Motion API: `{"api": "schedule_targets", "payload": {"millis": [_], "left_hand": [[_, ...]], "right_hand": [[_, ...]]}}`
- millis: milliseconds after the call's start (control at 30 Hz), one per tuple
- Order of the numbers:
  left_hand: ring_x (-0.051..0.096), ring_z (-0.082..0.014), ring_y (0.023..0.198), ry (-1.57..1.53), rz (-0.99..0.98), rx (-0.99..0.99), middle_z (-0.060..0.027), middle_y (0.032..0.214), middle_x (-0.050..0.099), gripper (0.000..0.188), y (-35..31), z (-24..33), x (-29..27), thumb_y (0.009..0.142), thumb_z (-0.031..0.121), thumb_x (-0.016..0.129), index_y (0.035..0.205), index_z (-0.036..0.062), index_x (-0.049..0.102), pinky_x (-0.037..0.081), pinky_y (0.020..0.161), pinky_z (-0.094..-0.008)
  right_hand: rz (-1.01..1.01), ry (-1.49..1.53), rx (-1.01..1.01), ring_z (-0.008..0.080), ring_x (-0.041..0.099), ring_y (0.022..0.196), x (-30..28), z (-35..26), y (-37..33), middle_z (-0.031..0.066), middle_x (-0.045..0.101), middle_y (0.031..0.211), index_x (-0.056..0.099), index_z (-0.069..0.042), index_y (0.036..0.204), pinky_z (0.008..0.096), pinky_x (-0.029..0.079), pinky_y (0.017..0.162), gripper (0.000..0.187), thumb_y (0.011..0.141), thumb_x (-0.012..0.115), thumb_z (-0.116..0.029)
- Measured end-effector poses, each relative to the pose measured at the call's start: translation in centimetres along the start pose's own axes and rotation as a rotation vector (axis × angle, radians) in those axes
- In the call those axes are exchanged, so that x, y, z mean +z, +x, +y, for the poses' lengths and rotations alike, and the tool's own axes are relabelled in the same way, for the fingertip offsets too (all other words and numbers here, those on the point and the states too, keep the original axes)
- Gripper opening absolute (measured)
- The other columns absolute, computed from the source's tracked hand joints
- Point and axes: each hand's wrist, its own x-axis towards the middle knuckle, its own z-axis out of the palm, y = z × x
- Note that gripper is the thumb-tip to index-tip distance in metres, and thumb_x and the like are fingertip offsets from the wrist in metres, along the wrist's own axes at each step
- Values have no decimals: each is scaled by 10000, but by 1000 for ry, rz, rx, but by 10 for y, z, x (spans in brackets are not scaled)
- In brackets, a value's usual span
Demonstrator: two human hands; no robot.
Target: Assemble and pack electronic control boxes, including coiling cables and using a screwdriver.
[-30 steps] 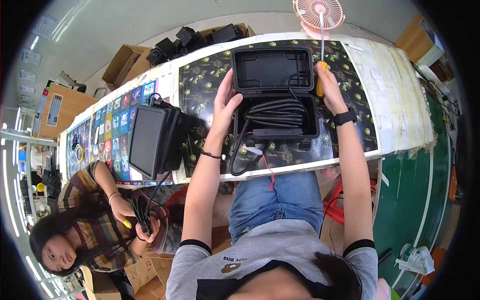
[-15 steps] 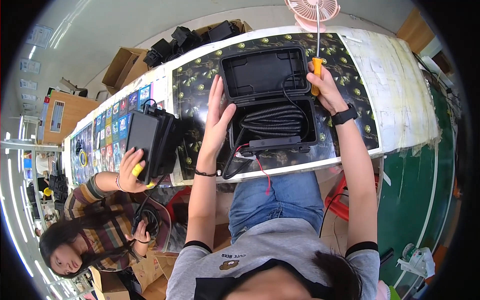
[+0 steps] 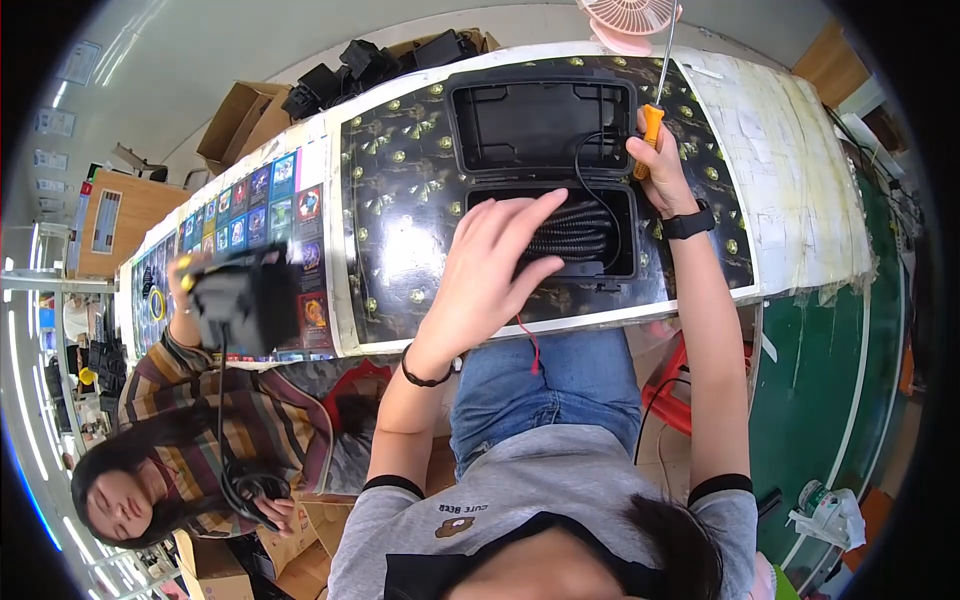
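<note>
Black case lies open on table | left hand has lifted off coiled hose, fingers spread, holding nothing | right hand grips screwdriver at case's right edge | co-worker's hand now lifts black unit.

A long table with a dark patterned cover ran across the room, its right end covered in pale paper. Behind it lay a grey floor with cardboard boxes. A wooden cabinet stood at left; the floor at right was green.
</note>
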Motion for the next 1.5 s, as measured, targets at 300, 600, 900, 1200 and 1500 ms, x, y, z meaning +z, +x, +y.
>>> {"api": "schedule_targets", "payload": {"millis": [300, 600, 900, 1200, 1500], "left_hand": [[613, -254, 1005, -339, 846, 2, -183, 1128, 620, 474, -63, -15, -22, 896, 112, 652, 1313, -51, 495, 496, 896, -363], [583, -336, 1035, 700, 469, -167, -118, 1218, 580, 445, -85, -55, -43, 727, -16, 751, 1155, 59, 656, 454, 946, -426], [604, -206, 895, 383, 351, 93, 1, 940, 630, 383, -93, -31, 0, 670, 111, 771, 1044, 153, 704, 468, 876, -419], [470, -181, 968, 624, 185, 163, -15, 1049, 425, 522, -95, -17, 18, 657, 61, 728, 1108, 322, 709, 473, 834, -353], [498, -183, 929, 601, 239, 206, -26, 1017, 433, 394, -109, -26, 24, 640, 120, 781, 996, 287, 749, 478, 810, -346]], "right_hand": [[-19, -3, -30, 46, 375, 829, 4, -4, -5, -59, 378, 913, 467, -129, 942, 200, 321, 759, 415, 733, 811, -227], [-34, -18, -46, 42, 368, 827, -3, 3, -3, -66, 371, 909, 468, -135, 957, 198, 315, 764, 412, 736, 799, -241], [-24, -29, -56, 51, 378, 854, -1, 4, -2, -56, 373, 925, 468, -123, 975, 199, 314, 779, 430, 737, 798, -265], [-17, -48, -40, 51, 384, 865, 2, 1, -5, -53, 383, 931, 475, -123, 974, 205, 323, 786, 416, 742, 800, -240], [-60, -75, -62, 105, 435, 1029, 1, -5, -7, -27, 423, 976, 481, -126, 947, 259, 334, 937, 406, 736, 813, -225]]}}
